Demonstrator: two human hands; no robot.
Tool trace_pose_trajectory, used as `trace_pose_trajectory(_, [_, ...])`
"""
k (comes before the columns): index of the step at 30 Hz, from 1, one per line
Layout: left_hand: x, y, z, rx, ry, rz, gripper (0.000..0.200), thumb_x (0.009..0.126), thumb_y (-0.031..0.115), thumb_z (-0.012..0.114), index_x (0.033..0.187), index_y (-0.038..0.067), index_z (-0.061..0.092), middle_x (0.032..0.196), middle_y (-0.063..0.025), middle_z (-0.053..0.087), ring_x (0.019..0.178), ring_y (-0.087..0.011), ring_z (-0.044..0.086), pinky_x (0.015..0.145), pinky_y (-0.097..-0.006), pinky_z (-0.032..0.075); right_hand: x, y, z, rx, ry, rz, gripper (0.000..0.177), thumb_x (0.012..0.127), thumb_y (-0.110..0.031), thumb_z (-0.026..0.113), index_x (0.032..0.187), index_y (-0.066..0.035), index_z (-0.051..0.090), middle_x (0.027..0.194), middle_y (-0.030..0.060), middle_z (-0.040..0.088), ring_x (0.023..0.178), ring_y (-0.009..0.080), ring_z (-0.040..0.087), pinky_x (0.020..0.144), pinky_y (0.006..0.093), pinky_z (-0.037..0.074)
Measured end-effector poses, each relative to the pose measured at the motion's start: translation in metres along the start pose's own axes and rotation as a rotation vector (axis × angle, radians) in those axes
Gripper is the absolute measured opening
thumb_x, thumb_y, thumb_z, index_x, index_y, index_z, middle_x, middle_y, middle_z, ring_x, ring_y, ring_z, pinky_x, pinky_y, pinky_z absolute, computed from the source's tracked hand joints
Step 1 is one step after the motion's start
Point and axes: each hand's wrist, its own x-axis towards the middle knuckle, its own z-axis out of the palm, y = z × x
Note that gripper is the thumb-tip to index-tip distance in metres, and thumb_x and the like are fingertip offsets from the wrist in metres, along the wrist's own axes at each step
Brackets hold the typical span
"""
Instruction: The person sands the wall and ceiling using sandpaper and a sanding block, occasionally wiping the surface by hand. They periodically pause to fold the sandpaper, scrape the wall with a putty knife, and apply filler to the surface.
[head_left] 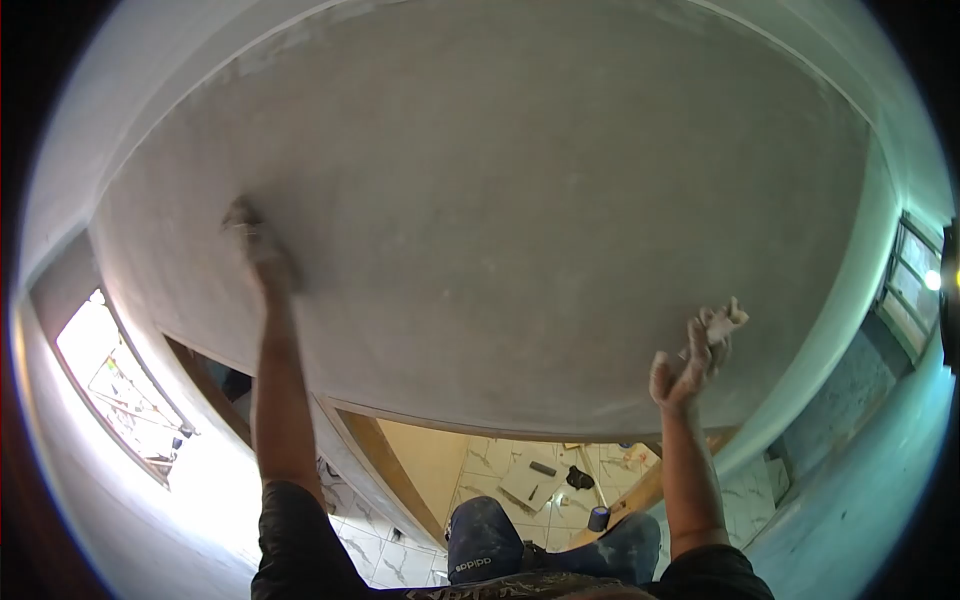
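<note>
A broad grey plastered wall [520,220] fills most of the view. My left hand [250,225] is at the wall's left part, blurred by motion; its fingers are too smeared to tell what they hold, if anything. On the right, my right hand [695,360] is raised in front of the lower right part of the wall, dusted with white. Between its fingers is a small crumpled whitish piece [727,319], perhaps paper or cloth, while the thumb stands apart.
Below the wall is a wooden-framed doorway [385,465]. Beyond it, a flat board [527,483], a black item [579,478] and a blue roll [598,518] lie on marble-patterned tiles. Windows are at far left [115,385] and far right [912,285].
</note>
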Motion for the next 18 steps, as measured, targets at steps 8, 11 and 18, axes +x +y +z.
trace_pose_trajectory(8, [0.077, -0.017, -0.024, 0.231, 0.076, -0.011, 0.046, 0.098, 0.016, 0.039, 0.141, 0.001, 0.037, 0.144, -0.0127, 0.039, 0.131, -0.0235, 0.037, 0.11, -0.0333, 0.024, -0.01, 0.004, -0.01, -0.071, -0.051, -0.021, 0.05, 0.092, -0.035, 0.047, 0.129, -0.001, 0.046, 0.127, 0.0229, 0.049, 0.119, 0.0398, 0.045, 0.097, 0.0519, 0.035])
trace_pose_trajectory(11, [0.093, -0.014, 0.003, 0.157, 0.148, -0.08, 0.046, 0.099, 0.022, 0.037, 0.141, 0.002, 0.036, 0.142, -0.0135, 0.041, 0.129, -0.0237, 0.04, 0.11, -0.0328, 0.025, -0.019, 0.008, -0.007, -0.028, -0.056, -0.004, 0.051, 0.092, -0.035, 0.046, 0.129, 0.0, 0.045, 0.128, 0.0242, 0.048, 0.12, 0.0409, 0.044, 0.097, 0.0526, 0.035])
trace_pose_trajectory(18, [0.106, 0.031, 0.03, -0.361, -0.145, 0.382, 0.047, 0.099, 0.026, 0.038, 0.139, 0.002, 0.038, 0.142, -0.0121, 0.043, 0.132, -0.0204, 0.037, 0.11, -0.0314, 0.025, -0.014, 0.006, -0.008, 0.006, -0.068, -0.01, 0.05, 0.093, -0.032, 0.045, 0.129, 0.003, 0.044, 0.131, 0.0278, 0.046, 0.125, 0.0423, 0.041, 0.099, 0.0512, 0.037])
